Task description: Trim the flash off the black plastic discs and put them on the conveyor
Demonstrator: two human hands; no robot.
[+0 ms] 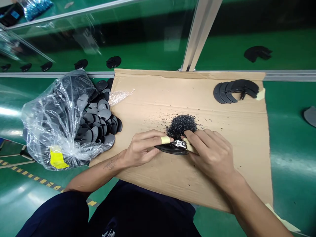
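Observation:
My left hand point(142, 148) pinches a flat black plastic disc point(170, 149) just above a cardboard sheet point(158, 98), its forefinger wrapped in tan tape. My right hand point(212, 153) is closed around a small metal cutter point(180, 144) whose jaws rest on the disc's upper edge. Right behind the hands lies a heap of black plastic trimmings point(181, 125), with loose bits scattered around it.
A clear plastic bag point(56, 121) spilling several black discs lies at the left. A short stack of black discs point(235, 90) sits at the cardboard's far right corner. More discs point(256, 52) ride a green conveyor behind a metal rail point(199, 29).

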